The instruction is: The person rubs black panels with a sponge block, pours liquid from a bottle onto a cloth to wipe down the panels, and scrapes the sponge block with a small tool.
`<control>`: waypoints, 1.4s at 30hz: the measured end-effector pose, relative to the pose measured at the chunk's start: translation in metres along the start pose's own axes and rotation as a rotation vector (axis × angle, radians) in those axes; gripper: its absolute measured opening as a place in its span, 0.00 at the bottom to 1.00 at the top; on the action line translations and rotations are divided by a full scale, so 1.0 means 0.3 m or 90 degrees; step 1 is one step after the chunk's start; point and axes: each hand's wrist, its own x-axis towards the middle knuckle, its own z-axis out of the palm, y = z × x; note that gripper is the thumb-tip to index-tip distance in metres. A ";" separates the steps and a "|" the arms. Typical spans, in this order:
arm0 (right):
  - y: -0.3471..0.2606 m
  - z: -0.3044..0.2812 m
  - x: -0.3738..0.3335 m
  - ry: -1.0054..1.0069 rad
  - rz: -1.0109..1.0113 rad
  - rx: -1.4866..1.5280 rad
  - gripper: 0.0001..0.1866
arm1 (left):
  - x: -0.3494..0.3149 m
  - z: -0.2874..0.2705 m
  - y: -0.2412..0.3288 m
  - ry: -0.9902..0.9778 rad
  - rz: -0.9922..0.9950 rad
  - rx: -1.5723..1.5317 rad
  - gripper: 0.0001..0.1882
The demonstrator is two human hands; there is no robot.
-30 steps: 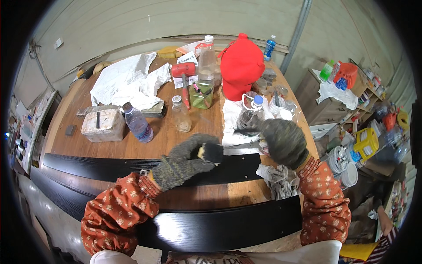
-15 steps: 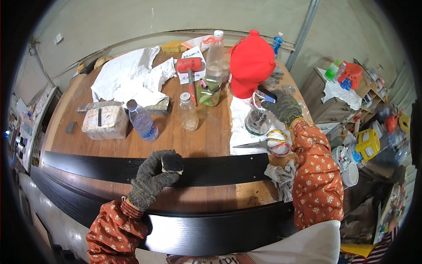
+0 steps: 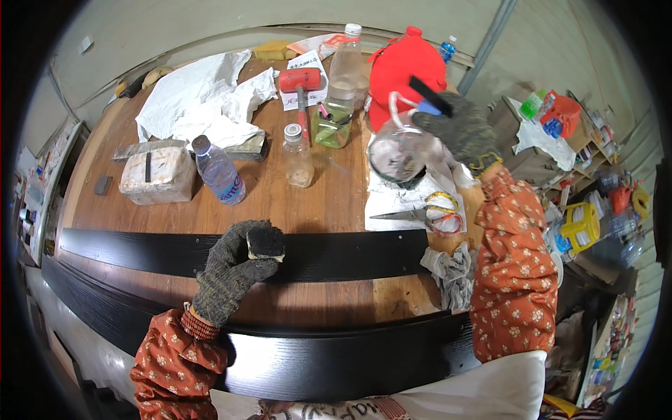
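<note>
My left hand [image 3: 231, 269], in a dark knitted glove, is closed around a small sponge-like block [image 3: 266, 242] with a black face and pale edge. It hovers over a long black wood-grain strip [image 3: 336, 253]. At the right, my gloved right hand [image 3: 463, 133] is closed around a flat black stick [image 3: 428, 95] with a blue part near the fingers. A clear container [image 3: 397, 155] with a white loop handle tilts beside that hand; whether the fingers also grip it, I cannot tell. Below lie scissors [image 3: 402, 215] on white paper [image 3: 378, 199].
A second black strip [image 3: 336, 360] runs along the near edge. Bottles [image 3: 297, 157], a red mallet [image 3: 299, 80], a wrapped block [image 3: 157, 175] and white cloth [image 3: 192, 105] occupy the table [image 3: 231, 217]. A red bag-like object [image 3: 402, 73] stands behind my right hand; a crumpled rag [image 3: 451, 273] lies near its forearm.
My right hand has risen with the black stick, and the clear container has shifted up and tilted. The view has moved slightly; my left hand keeps its hold on the block.
</note>
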 end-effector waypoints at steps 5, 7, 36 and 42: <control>-0.019 0.187 -0.011 -0.113 0.079 -0.165 0.35 | 0.000 0.016 0.011 -0.003 -0.002 -0.037 0.28; -0.001 0.232 -0.011 -0.166 0.110 -0.117 0.36 | -0.005 0.014 0.009 0.010 -0.030 -0.075 0.28; 0.358 0.342 -0.171 -0.244 0.131 -0.401 0.16 | 0.006 0.020 0.004 -0.002 -0.024 -0.026 0.29; 0.409 0.347 -0.165 -0.248 0.064 -0.395 0.18 | 0.005 0.019 0.005 -0.002 -0.021 -0.024 0.28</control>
